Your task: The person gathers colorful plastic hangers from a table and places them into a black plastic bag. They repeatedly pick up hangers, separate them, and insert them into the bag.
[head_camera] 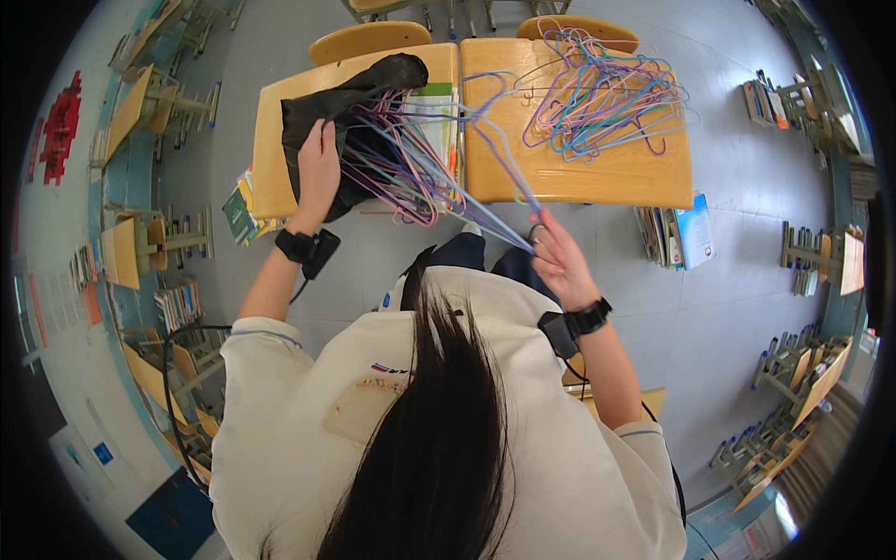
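My left hand (pixel 319 168) grips the edge of a black plastic bag (pixel 315 112) on the left desk. Out of the bag's open side spills a tangled bundle of hangers (pixel 413 168), pink, purple, pale blue and green. My right hand (pixel 562 262) is closed around the ends of purple and pale blue hangers (pixel 514 168), to the right of the bag and in front of the desks. Their far ends reach back over the seam between the desks and overlap the bundle. A second heap of coloured hangers (pixel 605 98) lies on the right desk.
Two wooden desks (pixel 574 185) stand side by side before me, with chair backs (pixel 371 40) behind them. Books (pixel 439 126) lie beside the bag. More books stand on the floor by the right desk (pixel 672 234). Cables run from my wrist devices (pixel 575 327).
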A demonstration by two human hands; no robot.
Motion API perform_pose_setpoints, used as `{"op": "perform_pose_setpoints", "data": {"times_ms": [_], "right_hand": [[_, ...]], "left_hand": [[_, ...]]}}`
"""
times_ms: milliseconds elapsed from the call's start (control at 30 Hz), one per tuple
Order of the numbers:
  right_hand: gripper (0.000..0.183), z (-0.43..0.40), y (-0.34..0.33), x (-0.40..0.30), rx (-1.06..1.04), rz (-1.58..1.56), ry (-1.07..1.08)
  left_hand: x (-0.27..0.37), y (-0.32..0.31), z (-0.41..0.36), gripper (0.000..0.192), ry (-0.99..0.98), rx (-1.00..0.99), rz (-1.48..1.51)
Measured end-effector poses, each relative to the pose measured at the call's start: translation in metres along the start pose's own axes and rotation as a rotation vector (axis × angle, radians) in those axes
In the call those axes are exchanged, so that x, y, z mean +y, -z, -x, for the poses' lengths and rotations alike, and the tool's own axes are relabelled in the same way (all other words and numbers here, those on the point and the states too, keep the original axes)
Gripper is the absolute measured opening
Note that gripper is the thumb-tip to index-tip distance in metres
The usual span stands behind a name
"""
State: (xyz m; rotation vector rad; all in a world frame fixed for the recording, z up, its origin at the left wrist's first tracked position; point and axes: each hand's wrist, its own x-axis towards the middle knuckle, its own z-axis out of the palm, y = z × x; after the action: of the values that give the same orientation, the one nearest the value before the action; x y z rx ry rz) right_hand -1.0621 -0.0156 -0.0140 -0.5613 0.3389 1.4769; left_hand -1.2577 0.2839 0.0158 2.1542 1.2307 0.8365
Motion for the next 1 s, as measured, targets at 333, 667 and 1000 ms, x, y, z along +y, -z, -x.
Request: {"op": "perform_pose_setpoints", "data": {"times_ms": [333,667,1000], "right_hand": [[0.028,-0.059,-0.018,0.078,-0.099,-0.232,-0.183],[0.027,-0.049,-0.012,0.083,-0.075,-0.066,-0.272],[0.027,-0.111,-0.011,0.092,-0.195,-0.141,-0.207]], "left_hand": [[-0.009,-0.023,-0.017,0.033,0.342,0.16,0.625],[-0.009,-0.014,-0.025,0.036,0.272,0.016,0.599],[-0.003,-0.01,-0.007,0.036,0.269,0.034,0.588]]}}
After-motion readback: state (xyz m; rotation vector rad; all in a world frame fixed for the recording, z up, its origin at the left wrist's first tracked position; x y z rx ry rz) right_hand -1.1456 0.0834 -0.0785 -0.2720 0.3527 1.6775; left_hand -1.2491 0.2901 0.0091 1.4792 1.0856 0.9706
